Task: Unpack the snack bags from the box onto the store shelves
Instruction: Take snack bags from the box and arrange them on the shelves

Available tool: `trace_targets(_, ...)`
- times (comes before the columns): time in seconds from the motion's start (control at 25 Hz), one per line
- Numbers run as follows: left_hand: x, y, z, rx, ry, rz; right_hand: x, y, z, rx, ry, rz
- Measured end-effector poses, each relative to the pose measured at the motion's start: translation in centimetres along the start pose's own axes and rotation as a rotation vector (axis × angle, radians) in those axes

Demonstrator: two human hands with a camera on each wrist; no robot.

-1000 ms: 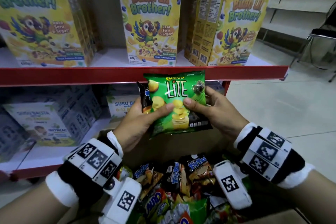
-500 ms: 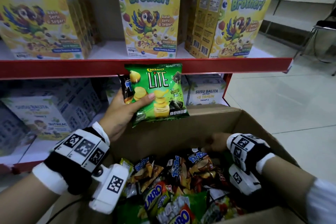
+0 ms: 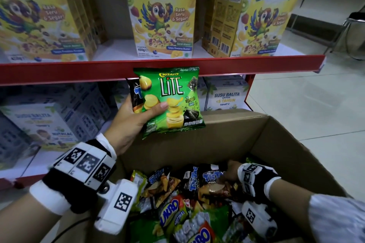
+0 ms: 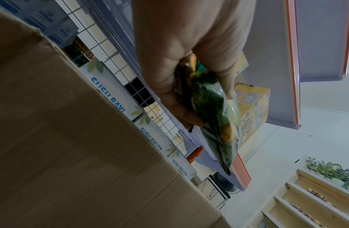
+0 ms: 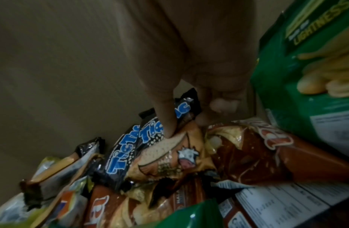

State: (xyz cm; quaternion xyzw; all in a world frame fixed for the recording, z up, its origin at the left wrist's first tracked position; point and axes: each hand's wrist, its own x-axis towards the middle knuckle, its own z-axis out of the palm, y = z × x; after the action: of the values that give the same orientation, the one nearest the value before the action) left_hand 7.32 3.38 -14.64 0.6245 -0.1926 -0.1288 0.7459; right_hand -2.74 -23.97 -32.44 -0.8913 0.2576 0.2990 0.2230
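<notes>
overhead, yellow "buah lil brother!" cereal boxes (image 3: 161, 14) top the red shelf (image 3: 79, 71), the cardboard box (image 3: 286, 144) holds "tic tac" bags (image 5: 150, 138) pinched by the right hand (image 3: 230, 171), and the left hand (image 3: 130, 122) grips a green "chitato lite" bag (image 3: 171, 100) just above it.

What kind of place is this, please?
Most likely a small grocery shop or a mock-up of one: a red-edged shelf holds rows of identical cereal boxes, milk powder boxes sit below, and a cardboard box holds mixed snack bags.
</notes>
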Motion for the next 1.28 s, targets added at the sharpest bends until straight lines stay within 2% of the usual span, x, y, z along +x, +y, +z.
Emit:
trace_targets(0.12,0.0,0.1,0.1,-0.001,-0.002,0.014,-1.4,-0.9,-1.2,0.056,-0.005,-0.054)
trace_targets(0.2,0.0,0.4,0.2,-0.011,0.010,0.031,-3.2,-1.8,-3.7,0.145,-0.028,-0.168)
trace_targets(0.32,-0.1,1.0,0.4,-0.030,0.024,0.060,-7.6,-2.9,-8.0,0.519,-0.126,-0.411)
trace_targets(0.4,-0.1,1.4,0.5,-0.047,0.026,0.073,-10.9,-3.0,-10.9,0.722,-0.124,-0.529)
trace_targets(0.56,0.0,2.4,1.2,-0.045,0.014,0.101,-16.6,-3.8,-15.5,1.098,0.083,-0.708)
trace_targets(0.64,0.1,2.7,1.6,-0.046,-0.008,0.108,-18.6,-5.0,-16.3,1.226,0.193,-0.825)
trace_targets(0.76,0.1,3.3,2.3,-0.075,-0.036,0.115,-20.1,-7.2,-15.8,1.358,0.260,-0.969)
trace_targets(0.96,0.2,4.4,3.5,-0.091,-0.089,0.130,-20.4,-9.1,-14.9,1.444,0.315,-1.015)
trace_targets(1.16,-0.2,4.9,4.9,-0.014,-0.153,0.163,-20.8,-9.2,-14.6,1.408,0.308,-1.003)
trace_targets(1.28,-0.5,5.5,5.0,-0.068,-0.158,0.103,-21.0,-8.9,-14.8,1.419,0.368,-0.986)
